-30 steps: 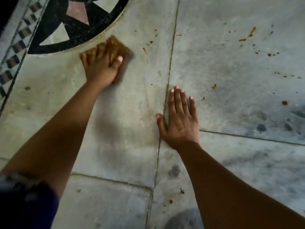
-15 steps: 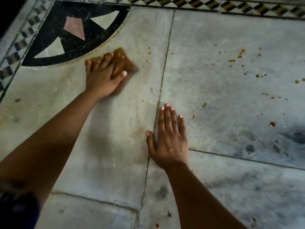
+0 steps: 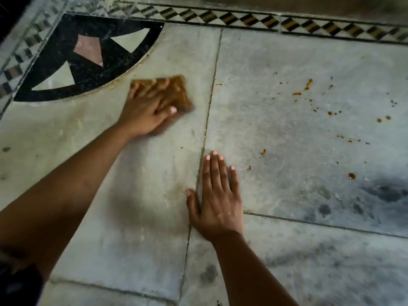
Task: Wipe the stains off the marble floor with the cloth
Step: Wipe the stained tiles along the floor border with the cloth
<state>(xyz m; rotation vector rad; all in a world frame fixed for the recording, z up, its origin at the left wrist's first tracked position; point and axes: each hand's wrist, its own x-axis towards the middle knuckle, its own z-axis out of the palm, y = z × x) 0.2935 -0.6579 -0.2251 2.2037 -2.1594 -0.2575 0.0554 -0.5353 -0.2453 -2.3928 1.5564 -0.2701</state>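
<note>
My left hand [image 3: 148, 109] presses flat on a brown, stained cloth [image 3: 178, 91] against the grey marble floor [image 3: 276, 133], just left of a tile joint. The cloth shows past my fingertips and at the right side of the hand. My right hand [image 3: 217, 199] lies palm down on the floor with fingers spread, holding nothing, its thumb across the same joint. Orange-brown stain spots [image 3: 306, 86] are scattered over the tile to the right, with a larger drop [image 3: 351, 176] lower down. One small spot [image 3: 182, 147] sits between my hands.
A black inlaid arc with pink and white triangles [image 3: 88, 54] fills the upper left. A checkered border strip [image 3: 265, 21] runs along the far edge. Dark grey smudges [image 3: 388, 193] mark the tile at the right.
My left hand has slid the cloth to the right, closer to the tile joint. The view has tilted up, showing more of the border. My right hand stays planted.
</note>
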